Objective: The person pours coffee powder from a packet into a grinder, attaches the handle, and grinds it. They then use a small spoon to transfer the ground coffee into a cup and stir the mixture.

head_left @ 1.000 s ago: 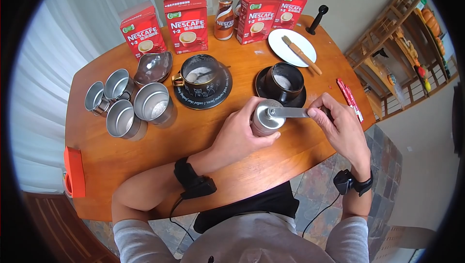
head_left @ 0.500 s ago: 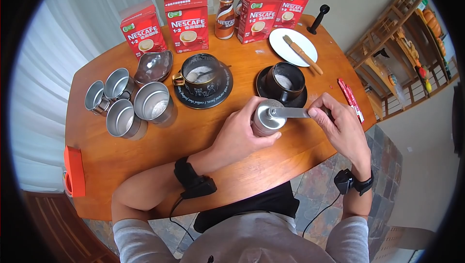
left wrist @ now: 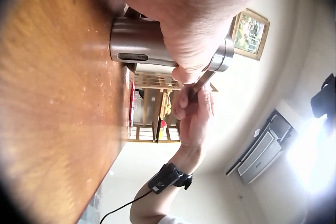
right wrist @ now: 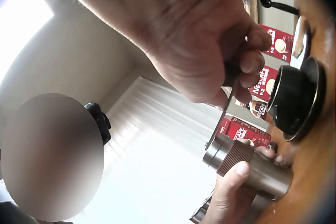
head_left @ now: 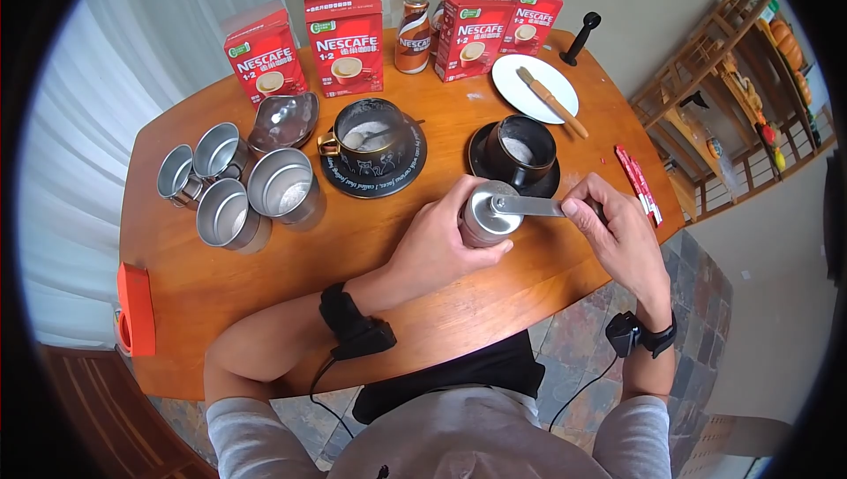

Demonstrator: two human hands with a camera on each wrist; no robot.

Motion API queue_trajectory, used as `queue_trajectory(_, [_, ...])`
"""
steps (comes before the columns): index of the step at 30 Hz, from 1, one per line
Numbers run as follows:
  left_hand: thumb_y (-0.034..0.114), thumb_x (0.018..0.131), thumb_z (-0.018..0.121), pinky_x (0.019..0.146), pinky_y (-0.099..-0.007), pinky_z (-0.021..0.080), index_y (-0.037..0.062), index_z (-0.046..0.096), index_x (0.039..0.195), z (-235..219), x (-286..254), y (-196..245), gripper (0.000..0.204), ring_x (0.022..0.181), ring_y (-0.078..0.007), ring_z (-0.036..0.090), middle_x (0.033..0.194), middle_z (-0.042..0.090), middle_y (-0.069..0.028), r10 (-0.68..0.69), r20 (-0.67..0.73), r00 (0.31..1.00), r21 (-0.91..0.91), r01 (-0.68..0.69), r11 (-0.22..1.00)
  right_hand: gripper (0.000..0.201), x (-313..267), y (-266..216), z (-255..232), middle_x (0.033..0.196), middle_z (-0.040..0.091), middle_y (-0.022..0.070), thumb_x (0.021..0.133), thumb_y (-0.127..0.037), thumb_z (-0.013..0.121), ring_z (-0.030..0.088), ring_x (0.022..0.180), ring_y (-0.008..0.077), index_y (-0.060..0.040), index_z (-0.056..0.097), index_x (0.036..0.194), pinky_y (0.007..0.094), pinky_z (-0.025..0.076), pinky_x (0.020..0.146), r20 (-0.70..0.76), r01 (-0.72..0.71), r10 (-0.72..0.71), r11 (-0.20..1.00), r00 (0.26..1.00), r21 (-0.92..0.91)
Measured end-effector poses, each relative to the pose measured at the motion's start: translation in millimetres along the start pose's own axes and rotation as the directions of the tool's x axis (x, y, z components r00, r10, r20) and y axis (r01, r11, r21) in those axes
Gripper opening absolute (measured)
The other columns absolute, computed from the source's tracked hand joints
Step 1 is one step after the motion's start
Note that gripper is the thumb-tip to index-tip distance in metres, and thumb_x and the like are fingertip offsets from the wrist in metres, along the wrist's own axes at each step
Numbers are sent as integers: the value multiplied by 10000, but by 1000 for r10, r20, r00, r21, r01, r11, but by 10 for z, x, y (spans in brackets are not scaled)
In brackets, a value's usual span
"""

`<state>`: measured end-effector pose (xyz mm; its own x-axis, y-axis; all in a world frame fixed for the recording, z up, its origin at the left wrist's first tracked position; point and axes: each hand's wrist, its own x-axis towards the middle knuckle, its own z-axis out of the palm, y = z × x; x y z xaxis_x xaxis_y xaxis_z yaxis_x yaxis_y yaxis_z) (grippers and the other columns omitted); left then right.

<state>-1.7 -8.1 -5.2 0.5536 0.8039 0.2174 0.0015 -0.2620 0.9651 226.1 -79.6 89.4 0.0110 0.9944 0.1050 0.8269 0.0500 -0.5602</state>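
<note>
A steel hand coffee grinder (head_left: 493, 204) stands upright on the wooden table, and my left hand (head_left: 441, 241) is wrapped round its body. From its lid the flat metal crank (head_left: 534, 205) points right. My right hand (head_left: 622, 236) holds the dark knob at the crank's end, thumb and fingers curled about it; the knob is mostly hidden. In the left wrist view the grinder's base (left wrist: 123, 40) meets the table, with a slot low in its side. A brown ribbed band (right wrist: 234, 161) shows round the grinder in the right wrist view. Just behind the grinder, a black cup (head_left: 505, 151) of white powder sits on its saucer.
Further left are a gold-handled black cup (head_left: 360, 164) on a round coaster and several steel cups (head_left: 287, 183). Red Nescafe boxes (head_left: 346, 42) and bottles (head_left: 412, 47) line the back. A brush (head_left: 551, 101) lies across a white plate (head_left: 512, 82); red sachets (head_left: 637, 181) lie right.
Both hands, the grinder and its crank keep practically the same pose. Only the head view has shifted very slightly.
</note>
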Motion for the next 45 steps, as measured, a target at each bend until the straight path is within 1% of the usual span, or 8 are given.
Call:
queue_trajectory(15, [140,808,882,917,-332,540,28,577,1240,19,-12,14,540,1022,-166,687,1091,696,-106,0,-26,1000,13,0,1000,430,-11,-77,-87,705,640,216,1038,-452,626,662,693,426,-29,667,974,483,477,615,40,18,-9,969,999,-248])
queue_trajectory(27, [131,811,875,918,-334,541,39,585,1242,15,-17,3,528,1019,-156,682,1099,700,-101,8,-27,1000,15,-8,1000,273,-462,-451,-147,814,706,110,972,-307,732,692,667,335,-73,626,1064,418,502,581,55,94,-79,913,995,-397])
queue_trajectory(31, [146,807,891,903,-337,541,50,588,1237,27,-17,-18,535,996,-145,671,1084,697,-90,18,-37,999,6,-18,1000,222,-542,-546,-149,783,637,79,934,-240,755,677,647,282,-92,602,1000,389,499,558,294,441,-394,891,871,-111])
queue_trajectory(36, [151,858,831,883,-356,560,59,527,1309,17,-26,12,552,1002,-234,736,1098,723,-125,11,-2,1000,41,-10,999,268,-286,-878,178,762,570,35,898,-300,778,655,636,202,-107,595,931,367,501,548,305,698,-642,705,703,-125])
queue_trajectory(38, [171,893,800,877,-336,553,69,514,1326,0,-86,61,529,978,-217,721,1110,710,-95,-10,-35,999,-115,6,993,295,-116,-986,379,722,535,24,911,-351,766,644,617,195,-111,594,923,369,493,538,277,750,-702,647,656,-139])
queue_trajectory(41, [212,923,767,861,-320,544,64,485,1383,380,-180,-437,560,931,-200,695,1129,690,-71,110,-324,940,-165,-171,971,329,272,-1179,604,718,567,46,954,-388,703,670,642,245,-77,597,958,416,500,540,296,771,-714,557,635,-309])
queue_trajectory(44, [198,860,824,897,-344,557,34,509,1380,45,10,-347,630,948,-221,718,1093,716,-100,185,32,982,97,-188,977,341,907,-1078,834,800,683,127,994,-390,661,710,740,337,-54,606,986,499,537,652,212,730,-701,630,682,-264])
queue_trajectory(45, [185,831,846,911,-363,561,28,528,1359,39,12,-260,637,984,-243,733,1096,732,-120,192,-9,981,122,-190,974,335,1130,-1028,849,829,712,154,1002,-383,660,719,780,364,-51,613,1011,516,544,693,176,691,-672,667,719,-279])
